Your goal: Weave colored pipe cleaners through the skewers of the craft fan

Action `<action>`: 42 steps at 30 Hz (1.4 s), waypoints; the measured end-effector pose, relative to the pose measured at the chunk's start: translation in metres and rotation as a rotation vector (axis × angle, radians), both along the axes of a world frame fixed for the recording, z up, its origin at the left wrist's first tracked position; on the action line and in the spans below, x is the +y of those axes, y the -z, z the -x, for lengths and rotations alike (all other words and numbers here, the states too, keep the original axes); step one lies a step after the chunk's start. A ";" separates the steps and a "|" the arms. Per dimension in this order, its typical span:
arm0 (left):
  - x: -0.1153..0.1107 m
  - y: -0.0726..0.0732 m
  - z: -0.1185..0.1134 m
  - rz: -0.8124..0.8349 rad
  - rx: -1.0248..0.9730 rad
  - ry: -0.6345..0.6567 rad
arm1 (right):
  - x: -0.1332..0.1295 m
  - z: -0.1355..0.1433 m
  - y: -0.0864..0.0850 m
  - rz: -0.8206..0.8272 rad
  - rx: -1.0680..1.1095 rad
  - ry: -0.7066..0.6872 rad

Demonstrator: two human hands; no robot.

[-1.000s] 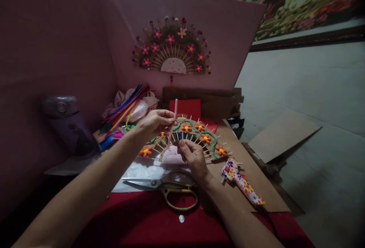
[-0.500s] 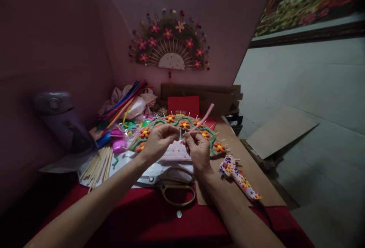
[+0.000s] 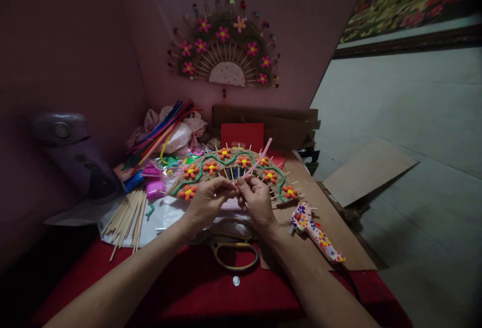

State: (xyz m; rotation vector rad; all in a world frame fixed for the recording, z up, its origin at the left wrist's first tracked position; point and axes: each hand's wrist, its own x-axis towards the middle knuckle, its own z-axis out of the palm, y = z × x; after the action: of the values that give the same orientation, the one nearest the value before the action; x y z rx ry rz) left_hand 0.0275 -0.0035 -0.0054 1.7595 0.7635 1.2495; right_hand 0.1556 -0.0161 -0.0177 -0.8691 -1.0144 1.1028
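My right hand is closed in a pinch on a pink pipe cleaner, whose free end points up and away to the right. My left hand meets it with thumb and fingers pinched at the lower end, which the fingertips mostly hide. Just behind both hands lies a twine-wrapped half-round fan with sticks, orange felt-like flowers and a wavy green strip. Below the hands are large scissors, their blades partly covered by my left hand and wrist.
Wooden sticks and a purple bottle are at left, near a bundle of coloured pipe cleaners. A flower-patterned glue gun rests on cardboard at right. A finished-looking fan hangs on the pink board behind.
My hands have come together and slightly lower; the left fingertips now touch the right ones. The pink pipe cleaner has shifted a little left. The camera view has tilted slightly.
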 end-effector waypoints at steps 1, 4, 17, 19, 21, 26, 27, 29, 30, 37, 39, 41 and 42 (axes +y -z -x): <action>0.000 0.000 0.001 0.020 -0.003 -0.001 | 0.000 0.000 0.000 -0.008 -0.015 -0.011; 0.000 0.000 0.004 0.048 0.014 0.003 | -0.001 0.001 0.002 -0.038 -0.074 -0.026; -0.003 0.002 0.007 0.116 0.022 0.066 | 0.001 -0.001 0.006 -0.059 -0.106 0.026; -0.002 0.002 0.007 0.103 0.022 0.056 | 0.002 -0.001 0.006 -0.036 -0.089 0.016; -0.002 0.003 0.008 0.057 0.045 0.018 | 0.002 0.000 0.007 -0.023 -0.101 0.016; -0.003 0.003 0.006 -0.179 0.167 -0.023 | 0.001 0.000 0.009 -0.040 -0.142 0.028; -0.003 0.003 0.006 -0.217 0.185 -0.021 | 0.001 0.000 0.009 -0.043 -0.149 0.027; -0.004 0.004 0.005 -0.276 0.209 -0.015 | 0.001 0.000 0.009 -0.048 -0.163 0.028; -0.003 0.005 0.005 -0.298 0.221 -0.014 | 0.001 0.000 0.009 -0.050 -0.169 0.030; -0.001 0.013 0.005 -0.418 0.395 -0.087 | 0.001 0.000 0.010 -0.044 -0.198 0.057; -0.001 0.013 0.005 -0.421 0.444 -0.106 | 0.002 0.000 0.011 -0.049 -0.216 0.068; -0.001 0.012 0.005 -0.416 0.474 -0.121 | 0.002 0.000 0.011 -0.054 -0.231 0.083; -0.001 0.012 0.005 -0.412 0.480 -0.123 | 0.001 0.000 0.011 -0.057 -0.241 0.092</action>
State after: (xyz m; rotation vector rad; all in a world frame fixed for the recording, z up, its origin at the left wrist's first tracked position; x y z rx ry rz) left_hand 0.0223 -0.0046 -0.0174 2.4334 0.9412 1.1292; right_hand 0.1551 -0.0147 -0.0289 -1.0094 -1.1866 0.9019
